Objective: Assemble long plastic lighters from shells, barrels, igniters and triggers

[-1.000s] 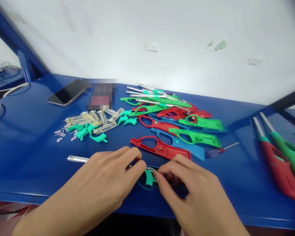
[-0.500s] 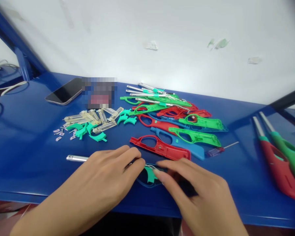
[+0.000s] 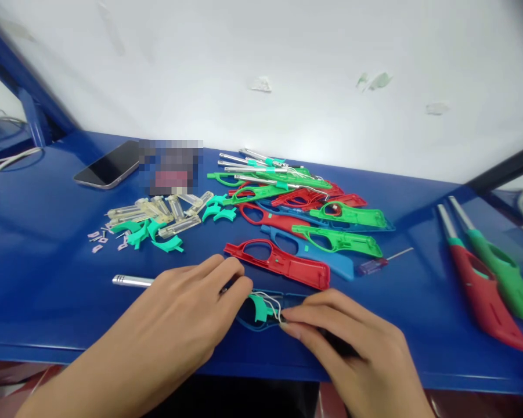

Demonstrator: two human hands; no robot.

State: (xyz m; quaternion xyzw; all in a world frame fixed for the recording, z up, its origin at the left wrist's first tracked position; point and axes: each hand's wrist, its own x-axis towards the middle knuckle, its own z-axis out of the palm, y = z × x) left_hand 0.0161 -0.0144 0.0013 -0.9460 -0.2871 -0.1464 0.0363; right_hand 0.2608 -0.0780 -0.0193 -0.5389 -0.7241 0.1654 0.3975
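A blue lighter shell half (image 3: pixel 249 327) lies near the table's front edge. A teal trigger (image 3: pixel 261 307) and thin white wires (image 3: pixel 273 297) sit in it. From its left end a silver lighter tube (image 3: pixel 133 281) sticks out. My left hand (image 3: pixel 200 305) is closed over the joint between tube and shell, its fingertips bent down; exactly what they press is hidden. My right hand (image 3: pixel 352 331) is closed in a pinch at the ends of the white wires, just right of the trigger. The right part of the shell is hidden beneath this hand.
Beyond my hands lie a red shell half (image 3: pixel 282 264), green halves (image 3: pixel 337 240) and several silver tubes (image 3: pixel 261 180). Clear tanks (image 3: pixel 180 223) and loose teal triggers (image 3: pixel 165 238) are at left. A screwdriver (image 3: pixel 374 265) and two whole lighters (image 3: pixel 483 290) lie right; a phone (image 3: pixel 108 165) at back left.
My right hand has shifted slightly right and down, and its fingers have closed together at the wires. More of the trigger and wires shows. My left hand stays in place.
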